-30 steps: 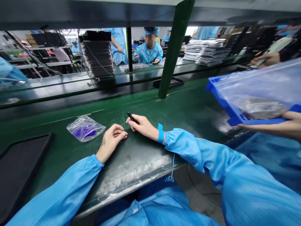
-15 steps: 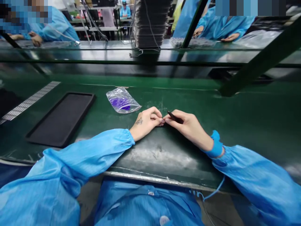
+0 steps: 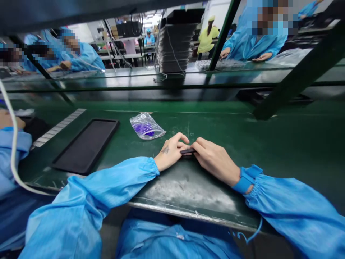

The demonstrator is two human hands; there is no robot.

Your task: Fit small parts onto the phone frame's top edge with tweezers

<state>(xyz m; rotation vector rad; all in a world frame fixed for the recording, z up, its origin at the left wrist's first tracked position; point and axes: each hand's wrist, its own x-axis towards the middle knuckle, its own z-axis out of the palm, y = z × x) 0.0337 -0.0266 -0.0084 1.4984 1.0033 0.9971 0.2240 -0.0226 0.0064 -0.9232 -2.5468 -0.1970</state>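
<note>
A slim, flat black tool [image 3: 187, 151], its exact kind unclear, lies level between my two hands just above the green bench. My right hand [image 3: 215, 160] has its fingers closed around the tool's right end, and the free end points left. Beside that free end is my left hand [image 3: 172, 151], its index finger arched and its thumb and other fingers pinched together. Whatever the left fingers hold is hidden or too small to make out. Behind my left hand rests a clear zip bag [image 3: 147, 126] with purple contents.
To the left lie a black tray [image 3: 86, 145] and a strip of pale segments [image 3: 59, 127]. A neighbour's sleeve [image 3: 10, 154] and a white cable [image 3: 13, 158] are at the left edge. Green posts [image 3: 291, 75] rise behind the bench; co-workers sit opposite.
The black tool has swung from pointing up out of my right hand to lying level, pointing left. My left index finger has lifted. The view has tilted up, showing more background.
</note>
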